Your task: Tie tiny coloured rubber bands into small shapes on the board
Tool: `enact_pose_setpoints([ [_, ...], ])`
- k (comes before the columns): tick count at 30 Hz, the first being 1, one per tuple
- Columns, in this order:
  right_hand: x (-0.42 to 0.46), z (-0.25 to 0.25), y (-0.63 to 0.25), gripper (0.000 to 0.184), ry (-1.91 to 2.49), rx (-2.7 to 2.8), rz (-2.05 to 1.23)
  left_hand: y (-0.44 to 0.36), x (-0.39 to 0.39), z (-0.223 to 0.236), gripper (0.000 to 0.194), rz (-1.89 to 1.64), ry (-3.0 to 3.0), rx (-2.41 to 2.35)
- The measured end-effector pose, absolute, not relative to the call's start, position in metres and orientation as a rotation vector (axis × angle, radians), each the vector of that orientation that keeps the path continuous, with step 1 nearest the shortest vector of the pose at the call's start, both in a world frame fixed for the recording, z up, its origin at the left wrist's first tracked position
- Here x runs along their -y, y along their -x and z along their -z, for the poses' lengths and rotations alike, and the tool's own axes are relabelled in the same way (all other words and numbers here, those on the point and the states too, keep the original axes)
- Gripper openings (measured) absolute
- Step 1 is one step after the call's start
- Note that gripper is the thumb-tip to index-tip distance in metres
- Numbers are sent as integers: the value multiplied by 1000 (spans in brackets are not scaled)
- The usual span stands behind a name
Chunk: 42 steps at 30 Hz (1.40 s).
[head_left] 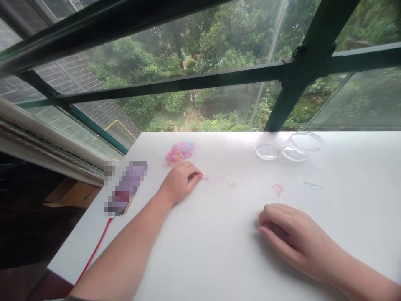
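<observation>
The left hand (pixel 180 179) rests curled on the white surface (pixel 219 251), just in front of the pile of small rubber bands (pixel 181 151). Its fingertips press on a single pink band (pixel 205 177), which peeks out to the right of the pile's near edge. Whether that band is actually pinched or only touched I cannot tell, as the fingers hide most of it. The right hand (pixel 288 236) lies loosely curled on the surface and holds nothing. It is well to the right of the pile and nearer the person.

Three more loose bands lie in a row to the right of the pile: a pale one (pixel 232 183), a pink one (pixel 277 189) and a bluish one (pixel 312 185). Three clear round dishes (pixel 290 148) stand farther right of the pile, close to the window (pixel 219 83).

The bands are tiny, light and springy. A pinched one could snap away and skid across the smooth surface. A sweep of the left forearm could scatter the pile, which sits not far from the surface's left edge. The pale band nearly vanishes against the white and is easily missed. The red cable (pixel 94 251) trailing off the left edge could be snagged.

No writing can be read. The object left of the pile is blurred out (pixel 127 188), and the dishes bear no labels.
</observation>
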State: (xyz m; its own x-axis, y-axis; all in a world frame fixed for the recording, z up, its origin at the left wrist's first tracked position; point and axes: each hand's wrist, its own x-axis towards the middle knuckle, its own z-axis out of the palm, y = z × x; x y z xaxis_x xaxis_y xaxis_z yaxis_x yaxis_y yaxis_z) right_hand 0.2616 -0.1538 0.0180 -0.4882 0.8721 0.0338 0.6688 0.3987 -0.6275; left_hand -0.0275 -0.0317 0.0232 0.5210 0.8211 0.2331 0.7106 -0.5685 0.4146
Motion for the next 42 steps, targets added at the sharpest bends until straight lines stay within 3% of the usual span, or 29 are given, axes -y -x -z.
enact_pose_setpoints([
  [42, 152, -21, -260, 10, 1321, 2283, -766, 40, 27, -25, 26, -695, -2452, -1374],
])
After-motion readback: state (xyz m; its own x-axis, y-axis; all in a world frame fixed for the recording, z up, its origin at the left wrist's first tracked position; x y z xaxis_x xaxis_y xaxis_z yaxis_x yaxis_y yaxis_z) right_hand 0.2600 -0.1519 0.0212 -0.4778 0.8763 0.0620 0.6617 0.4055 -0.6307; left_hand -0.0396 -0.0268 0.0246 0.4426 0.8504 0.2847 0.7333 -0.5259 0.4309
